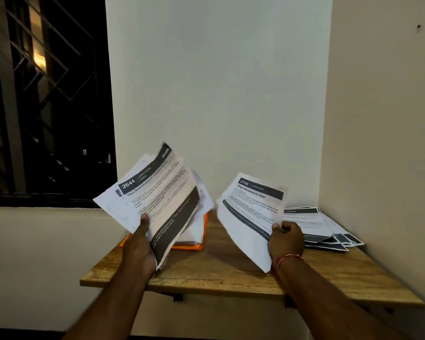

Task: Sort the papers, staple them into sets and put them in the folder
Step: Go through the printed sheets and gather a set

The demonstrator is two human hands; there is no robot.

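- Papers fill both hands, lifted above a wooden shelf (231, 268) in a wall corner.
- The left hand (140, 244) pinches a thick sheaf (157, 197) headed "2644", thumb on top, tilted up to the left.
- The right hand (286, 239) is closed around the lower edge of a thinner set (250, 212) headed "2748".
- An orange folder (194, 246) lies on the shelf behind and under the left sheaf, holding sheets.
- Fanned pages (324, 229) rest just right of the right hand.
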